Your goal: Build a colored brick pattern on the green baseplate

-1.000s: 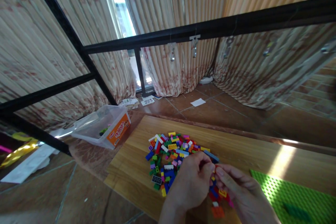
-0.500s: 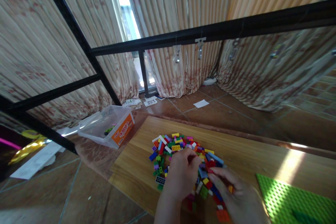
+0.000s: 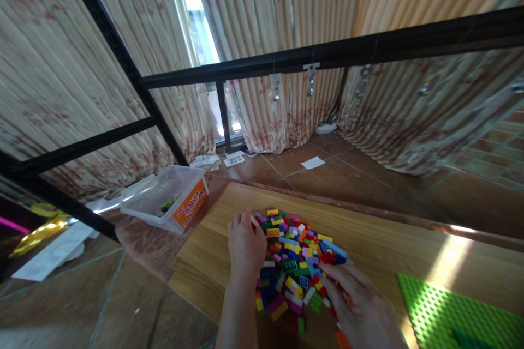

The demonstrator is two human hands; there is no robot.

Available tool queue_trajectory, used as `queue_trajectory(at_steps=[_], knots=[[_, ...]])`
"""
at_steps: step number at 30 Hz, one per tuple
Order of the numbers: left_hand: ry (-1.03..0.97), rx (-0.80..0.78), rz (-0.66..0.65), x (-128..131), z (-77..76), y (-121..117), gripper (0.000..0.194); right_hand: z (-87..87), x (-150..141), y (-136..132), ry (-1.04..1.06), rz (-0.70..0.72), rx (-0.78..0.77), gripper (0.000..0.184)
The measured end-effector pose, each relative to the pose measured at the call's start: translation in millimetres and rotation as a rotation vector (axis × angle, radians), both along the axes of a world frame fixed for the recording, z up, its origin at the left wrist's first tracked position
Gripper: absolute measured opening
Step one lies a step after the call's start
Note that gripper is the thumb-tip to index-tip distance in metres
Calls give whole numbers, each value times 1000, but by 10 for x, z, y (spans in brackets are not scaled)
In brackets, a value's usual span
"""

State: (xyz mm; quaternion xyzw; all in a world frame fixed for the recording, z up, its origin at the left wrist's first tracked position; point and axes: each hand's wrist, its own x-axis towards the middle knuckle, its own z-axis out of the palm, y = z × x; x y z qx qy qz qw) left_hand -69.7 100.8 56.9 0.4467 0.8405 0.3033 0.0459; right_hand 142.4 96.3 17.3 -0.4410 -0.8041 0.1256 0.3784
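A pile of small coloured toy bricks (image 3: 292, 253) lies spread on a wooden table. My left hand (image 3: 246, 242) is at the pile's left edge, its fingers curled down and the thumb on the right side. A white toy brick (image 3: 254, 221) shows between thumb and forefinger. Over on the pile's right side rests my right hand (image 3: 360, 302), palm low, thumb and forefinger drawn close together beside a red brick (image 3: 327, 258). What lies between those fingertips is too small to make out. Several bricks are hidden under both hands.
The wooden table (image 3: 368, 234) carries a green studded baseplate (image 3: 462, 305) at right. On the floor to the left stands a clear plastic box (image 3: 151, 212) with an orange label. A black metal rail (image 3: 266, 62) crosses before the curtains (image 3: 278, 11). Paper (image 3: 313, 163) lies on the tiles.
My left hand has moved left from the middle of the pile to its left edge, uncovering bricks in the centre. My right hand has shifted only slightly.
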Motion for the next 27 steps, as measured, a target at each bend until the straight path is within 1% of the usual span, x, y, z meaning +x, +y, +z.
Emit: queue_trajectory(at_steps=[2, 4, 7, 10, 13, 15, 17, 19, 20, 23, 25, 27], knots=[[59, -25, -32, -69, -60, 37, 48, -20, 28, 7, -1, 10, -11, 25], [84, -42, -71, -97, -114, 72, 52, -41, 39, 7, 13, 10, -33, 24], [98, -58, -86, -104, -167, 113, 47, -47, 34, -8, 68, 9, -69, 26], [128, -47, -82, -114, -182, 133, 41, -18, 33, -22, 102, 21, -96, 26], [147, -39, -82, -128, -146, 123, 38, 29, 47, -30, 106, 36, -125, 23], [137, -29, -86, -124, -84, 96, 36, 59, 56, -37, 128, 40, -158, 22], [101, 15, -117, -93, -1, 46, 35, 83, 61, -42, 184, 27, -220, 21], [22, 85, -203, -16, 84, -27, 36, 103, 59, -38, 268, 20, -334, 23], [-33, 118, -270, 43, 120, -70, 38, 115, 57, -33, 322, 15, -410, 25], [-217, 138, -467, 288, 192, -202, 45, 175, 40, -3, 523, -11, -617, 32], [-326, 113, -590, 463, 212, -262, 48, 234, 21, 18, 643, -32, -690, 35], [-402, 100, -674, 596, 215, -286, 50, 290, 2, 37, 714, -35, -727, 37]])
